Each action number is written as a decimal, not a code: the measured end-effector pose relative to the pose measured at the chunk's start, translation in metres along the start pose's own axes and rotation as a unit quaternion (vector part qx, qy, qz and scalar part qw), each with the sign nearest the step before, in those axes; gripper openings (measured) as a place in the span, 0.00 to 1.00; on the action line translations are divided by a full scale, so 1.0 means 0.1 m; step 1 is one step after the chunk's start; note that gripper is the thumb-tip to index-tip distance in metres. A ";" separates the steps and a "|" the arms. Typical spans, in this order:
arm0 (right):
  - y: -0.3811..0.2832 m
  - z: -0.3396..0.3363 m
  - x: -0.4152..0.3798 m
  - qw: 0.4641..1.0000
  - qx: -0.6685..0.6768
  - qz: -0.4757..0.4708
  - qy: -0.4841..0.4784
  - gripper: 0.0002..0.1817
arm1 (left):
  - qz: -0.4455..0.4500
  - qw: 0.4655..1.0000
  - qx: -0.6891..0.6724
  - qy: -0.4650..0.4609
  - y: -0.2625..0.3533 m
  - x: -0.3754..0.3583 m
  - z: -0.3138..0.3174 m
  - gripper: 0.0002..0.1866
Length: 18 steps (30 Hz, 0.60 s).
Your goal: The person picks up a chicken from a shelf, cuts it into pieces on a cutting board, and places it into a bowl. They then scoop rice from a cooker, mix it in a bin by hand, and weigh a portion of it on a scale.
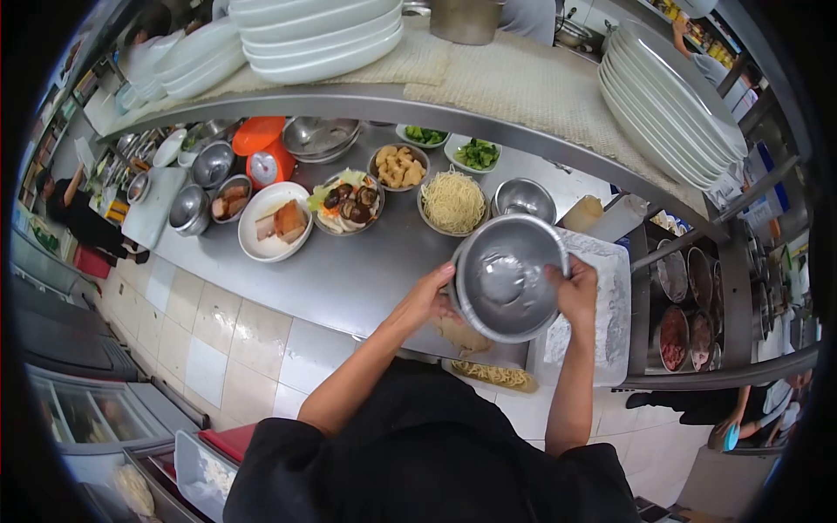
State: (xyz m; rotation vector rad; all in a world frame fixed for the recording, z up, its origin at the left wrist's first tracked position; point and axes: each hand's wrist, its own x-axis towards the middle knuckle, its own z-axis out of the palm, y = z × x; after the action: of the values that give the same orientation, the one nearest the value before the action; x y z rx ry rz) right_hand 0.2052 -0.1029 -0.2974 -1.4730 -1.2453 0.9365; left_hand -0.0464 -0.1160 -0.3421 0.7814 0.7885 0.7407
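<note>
A round metal bowl [499, 307], tilted so its shiny inside faces me, is held above the front of the steel counter. My left hand [429, 295] is closed on its left rim, fingers partly hidden. On the right rim, my right hand [575, 292] grips it with the thumb over the inside. Just behind it are a bowl of thin yellow noodles [452, 202] and another metal bowl [526, 199]. A white tray [615, 370] dusted with white powder lies beside my right hand. Below the held bowl sits a narrow container of noodles [493, 376].
Along the counter [362, 277] stand a plate of pork pieces [281, 223], a bowl of mushrooms and vegetables [347, 204], bowls of greens [477, 154] and an orange scale [268, 161]. An overhead shelf [514, 83] carries stacked white plates [667, 100]. Other people are nearby.
</note>
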 end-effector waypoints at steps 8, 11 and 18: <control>0.29 0.91 -0.44 0.989 -0.145 -0.029 -0.027 0.17 | 0.047 0.990 -0.068 0.117 0.02 -0.63 -0.51 0.32; 0.30 1.20 -0.53 0.969 -0.210 0.042 -0.120 0.20 | -0.006 0.982 0.049 0.180 -0.04 -0.80 -0.76 0.25; 0.86 1.69 -0.56 0.942 -0.272 0.006 -0.197 0.25 | 0.000 0.939 0.153 0.310 -0.55 -0.79 -1.16 0.20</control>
State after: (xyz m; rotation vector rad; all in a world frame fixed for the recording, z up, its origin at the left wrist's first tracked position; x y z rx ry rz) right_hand 0.0557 -0.1285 -0.4236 -1.7635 -1.9057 0.9711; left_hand -0.1657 -0.1708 -0.4160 0.8300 1.5003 0.8887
